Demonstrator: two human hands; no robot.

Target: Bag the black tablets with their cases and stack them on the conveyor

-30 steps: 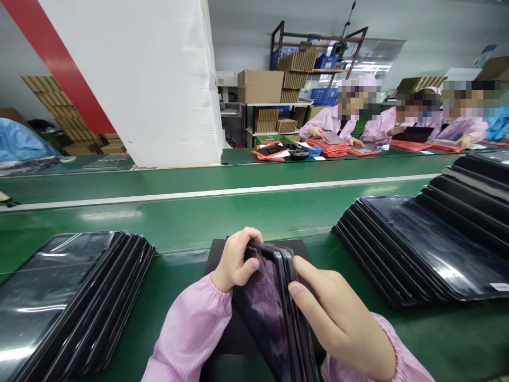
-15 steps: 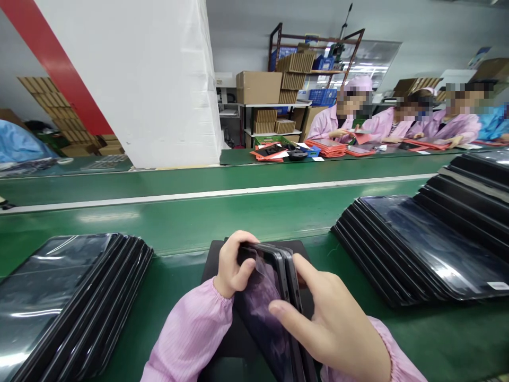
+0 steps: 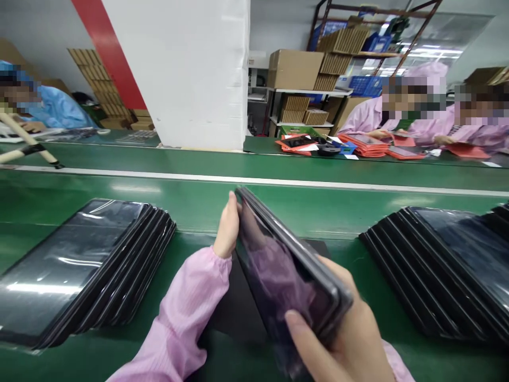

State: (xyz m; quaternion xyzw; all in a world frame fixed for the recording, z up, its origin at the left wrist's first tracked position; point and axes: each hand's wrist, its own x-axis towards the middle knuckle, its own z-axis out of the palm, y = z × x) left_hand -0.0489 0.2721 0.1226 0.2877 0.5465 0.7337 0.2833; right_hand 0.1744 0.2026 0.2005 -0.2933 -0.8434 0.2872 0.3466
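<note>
Two tablets (image 3: 274, 265) with dark glossy screens are pressed face to back and held tilted on edge over a black pad (image 3: 234, 313). My right hand (image 3: 342, 329) is closed round their near right end, thumb on the front screen and fingers behind. At the far left end my left hand (image 3: 228, 225) is stretched straight and rests against the tablets' edge; part of its fingers is hidden behind them. The tablets' near ends are smeared by motion.
Fanned stacks of tablets in clear film lie left (image 3: 91, 260) and right (image 3: 433, 276) on the green bench (image 3: 199, 204). Across it, people in pink handle red sheets (image 3: 368, 146); a person in blue (image 3: 63, 106) sits at the far left. A white pillar (image 3: 199, 74) stands between.
The tablets have been lifted and turned, their edges now slanting down to the right. My left hand has straightened from its grip; my right hand has closed round the near end. The view has swung left.
</note>
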